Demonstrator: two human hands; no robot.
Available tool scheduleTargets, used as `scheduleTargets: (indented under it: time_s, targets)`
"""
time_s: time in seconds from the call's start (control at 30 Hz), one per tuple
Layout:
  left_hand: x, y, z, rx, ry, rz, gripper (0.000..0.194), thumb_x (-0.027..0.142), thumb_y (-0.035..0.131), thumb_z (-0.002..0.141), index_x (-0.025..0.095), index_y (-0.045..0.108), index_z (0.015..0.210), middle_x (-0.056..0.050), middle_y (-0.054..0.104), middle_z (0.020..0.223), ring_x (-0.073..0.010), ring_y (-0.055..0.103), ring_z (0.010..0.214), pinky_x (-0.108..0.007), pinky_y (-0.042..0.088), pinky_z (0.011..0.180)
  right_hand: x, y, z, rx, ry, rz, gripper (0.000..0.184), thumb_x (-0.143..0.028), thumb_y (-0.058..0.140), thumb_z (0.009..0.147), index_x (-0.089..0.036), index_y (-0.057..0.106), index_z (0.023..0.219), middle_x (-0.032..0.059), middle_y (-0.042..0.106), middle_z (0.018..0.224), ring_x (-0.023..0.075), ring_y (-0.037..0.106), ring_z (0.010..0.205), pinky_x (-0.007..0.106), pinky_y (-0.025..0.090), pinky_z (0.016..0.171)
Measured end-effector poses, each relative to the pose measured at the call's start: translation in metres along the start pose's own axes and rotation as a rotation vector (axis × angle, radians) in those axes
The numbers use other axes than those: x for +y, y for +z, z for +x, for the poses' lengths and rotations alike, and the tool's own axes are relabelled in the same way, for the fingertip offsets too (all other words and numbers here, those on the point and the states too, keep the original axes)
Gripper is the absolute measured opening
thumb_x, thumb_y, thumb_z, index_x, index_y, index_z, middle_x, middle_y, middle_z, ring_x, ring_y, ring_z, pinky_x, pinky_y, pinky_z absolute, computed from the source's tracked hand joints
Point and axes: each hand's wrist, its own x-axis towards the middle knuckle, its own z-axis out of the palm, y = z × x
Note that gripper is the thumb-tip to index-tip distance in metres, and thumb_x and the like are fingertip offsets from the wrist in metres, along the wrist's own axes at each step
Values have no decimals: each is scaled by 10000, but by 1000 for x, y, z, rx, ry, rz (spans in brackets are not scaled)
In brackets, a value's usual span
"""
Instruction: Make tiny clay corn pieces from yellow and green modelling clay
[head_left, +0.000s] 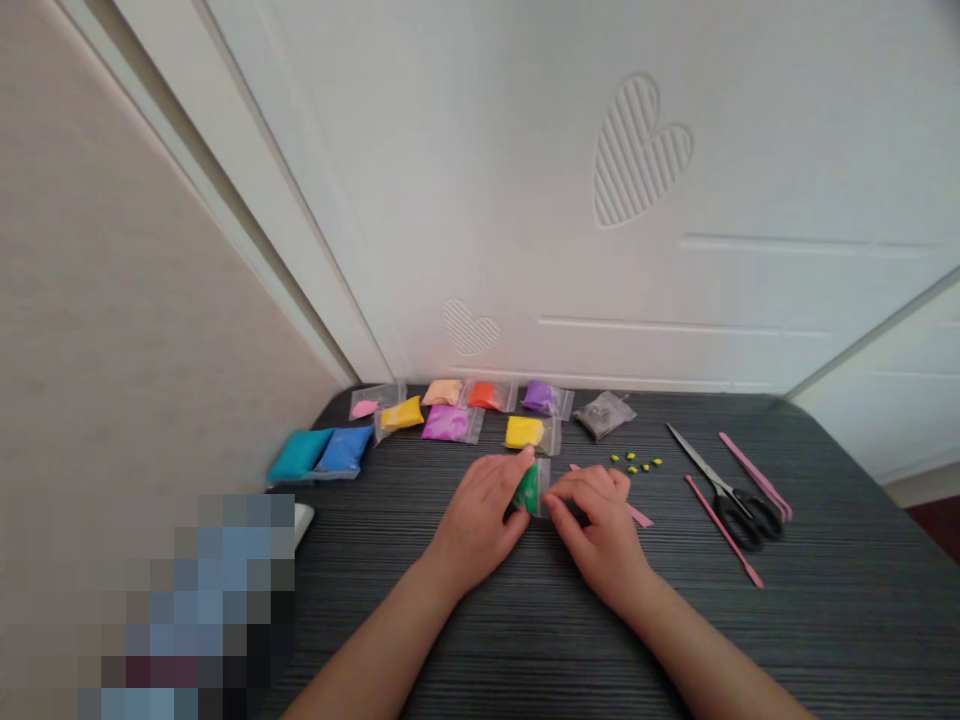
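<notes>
A small clear zip bag of green modelling clay (528, 488) lies on the dark table between my hands. My left hand (480, 515) grips its left side, with the thumb below and the fingers above. At the bag's right edge, along the zip strip, the thumb and fingertips of my right hand (600, 525) are pinched together. A flat pink tool (641, 517) passes beneath my right hand, its middle hidden. Just beyond my left fingertips is a bag of yellow clay (524, 432). Several tiny green-and-yellow pieces (632, 469) are scattered past my right hand.
Bags of purple (538, 397), red (484, 396), magenta (446, 423) and grey clay (600, 415) lie near the white panel (525, 250). Teal (300, 455) and blue packs (344, 450) sit far left. Scissors (720, 484) and pink tools (724, 530) lie right.
</notes>
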Motion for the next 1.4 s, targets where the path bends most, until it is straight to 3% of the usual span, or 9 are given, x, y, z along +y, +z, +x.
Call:
scheduleTargets:
  time_s: [0.27, 0.33, 0.5, 0.77, 0.87, 1.0, 1.17, 1.4]
  targets:
    - [-5, 1, -1, -68, -52, 49, 643, 109, 475, 726, 204, 217, 1307, -82, 454, 1237, -210, 382, 1168, -417, 333, 988, -6, 11, -4, 68, -33, 92, 82, -132, 489, 761, -209, 517, 753, -16, 574, 761, 134, 506, 780, 386, 255, 883]
    - [-5, 0, 1, -102, -66, 68, 618, 114, 473, 713, 203, 264, 1287, -94, 429, 1252, -228, 369, 1174, -432, 336, 981, -8, 12, -5, 82, -44, 130, 89, -126, 468, 764, -208, 504, 763, -15, 572, 761, 130, 507, 771, 380, 268, 886]
    - [0, -3, 3, -154, -81, 151, 429, 95, 482, 665, 178, 476, 1086, -86, 491, 1067, -232, 441, 1024, -413, 377, 917, -10, 11, -7, 48, 15, 171, 27, -206, 522, 755, -208, 497, 743, -19, 567, 732, 138, 508, 742, 384, 284, 878]
    - [9, 3, 3, -198, -107, 382, 240, 94, 442, 720, 174, 537, 926, -49, 517, 858, -210, 464, 834, -369, 412, 777, -10, 11, -7, 15, 24, 57, 60, -179, 509, 770, -193, 494, 714, -21, 566, 720, 142, 506, 751, 393, 272, 872]
    - [10, 4, 2, -178, -126, 389, 279, 92, 443, 721, 180, 535, 969, -47, 525, 863, -202, 475, 835, -351, 415, 780, -11, 12, -8, 52, 14, 33, 60, -153, 492, 772, -197, 502, 732, -11, 571, 744, 151, 505, 764, 396, 275, 873]
    - [12, 1, 1, -142, -111, 337, 453, 146, 487, 724, 194, 441, 1172, -75, 504, 1080, -224, 446, 1013, -387, 371, 889, -5, 10, -7, 94, 69, 60, 82, -140, 486, 768, -206, 511, 727, -11, 575, 721, 160, 496, 749, 370, 321, 836]
    - [20, -7, 3, -77, -38, 353, 472, 178, 529, 705, 203, 469, 1172, -80, 529, 1123, -253, 435, 1073, -470, 278, 960, 1, 9, -5, 131, 147, 92, 92, -157, 502, 760, -216, 524, 692, -6, 587, 699, 180, 482, 783, 337, 364, 788]
    - [2, -1, 0, -48, 55, 447, 523, 88, 490, 689, 234, 460, 1190, -59, 547, 1109, -228, 475, 1036, -405, 387, 902, 2, 13, -3, 138, 85, 77, 99, -126, 509, 733, -219, 534, 710, -18, 595, 682, 162, 520, 707, 353, 351, 802]
